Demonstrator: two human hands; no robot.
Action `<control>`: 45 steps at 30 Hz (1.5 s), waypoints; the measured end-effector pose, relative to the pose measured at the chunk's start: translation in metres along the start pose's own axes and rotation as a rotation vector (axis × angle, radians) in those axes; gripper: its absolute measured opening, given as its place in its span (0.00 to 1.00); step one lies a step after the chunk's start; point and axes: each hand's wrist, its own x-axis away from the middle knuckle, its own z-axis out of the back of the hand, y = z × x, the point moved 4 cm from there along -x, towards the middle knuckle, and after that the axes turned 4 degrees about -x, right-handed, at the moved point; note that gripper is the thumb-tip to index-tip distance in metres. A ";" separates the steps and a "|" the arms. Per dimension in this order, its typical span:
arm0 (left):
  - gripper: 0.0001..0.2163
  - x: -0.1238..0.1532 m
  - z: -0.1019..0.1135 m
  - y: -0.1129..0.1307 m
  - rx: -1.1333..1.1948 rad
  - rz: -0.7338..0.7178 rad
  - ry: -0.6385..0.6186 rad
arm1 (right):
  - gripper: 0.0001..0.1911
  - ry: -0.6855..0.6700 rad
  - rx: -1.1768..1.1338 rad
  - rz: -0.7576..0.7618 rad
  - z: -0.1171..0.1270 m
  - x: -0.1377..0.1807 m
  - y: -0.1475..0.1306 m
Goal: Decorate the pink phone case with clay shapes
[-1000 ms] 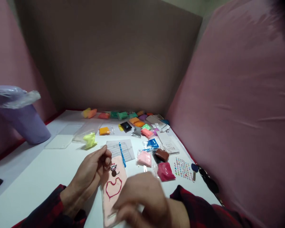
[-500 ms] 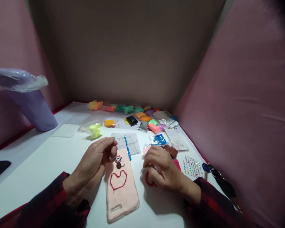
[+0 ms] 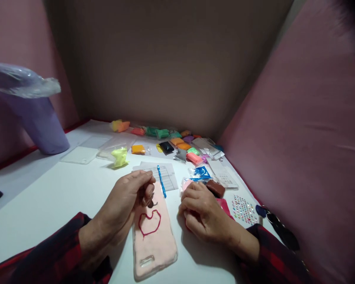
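Matte phone case (image 3: 158, 248), thin heart outline (image 3: 153, 232)

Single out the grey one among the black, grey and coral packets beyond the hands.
It's the middle packet, dull grey, between the black packet and the bright coral packet.

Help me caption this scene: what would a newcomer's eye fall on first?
Probably the pale pink case with its dark-pink heart outline, front and centre, partly hidden by the left hand. Next, likely the tall purple container at far left, then the colourful packets spread across the far side.
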 end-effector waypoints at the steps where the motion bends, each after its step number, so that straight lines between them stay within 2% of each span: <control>1: 0.12 0.000 0.000 0.000 0.001 -0.002 -0.002 | 0.10 0.009 0.004 -0.004 0.000 0.000 0.000; 8: 0.11 0.000 0.000 -0.001 0.008 0.007 0.003 | 0.12 0.126 -0.013 -0.048 0.007 0.001 0.003; 15: 0.11 0.000 0.000 -0.002 -0.006 0.011 0.006 | 0.08 0.082 0.008 -0.059 0.002 0.000 0.004; 22: 0.12 0.000 0.000 -0.006 -0.007 0.035 -0.015 | 0.10 0.032 0.090 -0.114 -0.011 -0.006 0.005; 26: 0.11 0.000 0.001 -0.005 -0.001 0.024 0.007 | 0.10 0.051 0.091 -0.144 -0.011 -0.006 0.007; 31: 0.12 -0.003 0.003 -0.006 0.000 0.031 0.032 | 0.08 0.012 0.099 -0.134 -0.016 -0.010 0.005; 45: 0.13 0.000 0.005 0.011 0.032 -0.058 0.117 | 0.10 0.042 0.086 -0.091 -0.019 -0.014 0.003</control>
